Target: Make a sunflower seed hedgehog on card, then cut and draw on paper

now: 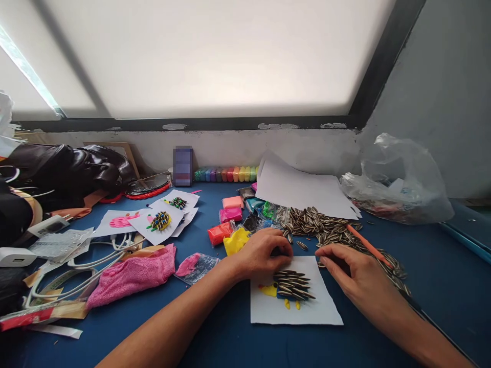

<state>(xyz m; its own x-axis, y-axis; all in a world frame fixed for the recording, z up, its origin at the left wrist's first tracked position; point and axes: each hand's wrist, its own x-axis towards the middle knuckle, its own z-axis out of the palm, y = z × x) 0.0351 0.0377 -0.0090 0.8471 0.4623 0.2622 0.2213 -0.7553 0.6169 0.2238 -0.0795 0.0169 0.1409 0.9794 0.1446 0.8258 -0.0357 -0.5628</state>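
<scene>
A white paper sheet [326,306] lies in front of me. On it is a hedgehog-like clay figure with a yellow head [269,291], small yellow feet [297,305] and a blue body [284,295]. Rows of striped sunflower seeds [294,284] stick out of the blue clay. My left hand [264,254] rests at the sheet's top edge, fingers curled and thumb drawn in; whatever they may hold is hidden. Just right of the sheet, my right hand [351,266] pinches a sunflower seed [321,265], partly covered by the fingertips. Behind it spreads a seed pile [318,225].
An orange stick [370,246] lies across the seeds. Clay packets, red [220,233] and yellow [236,241], sit beyond my left forearm. Leftward are finished clay cards [163,225], a pink cloth [134,273] and white cables [82,263]. A plastic bag [402,184] stands back right.
</scene>
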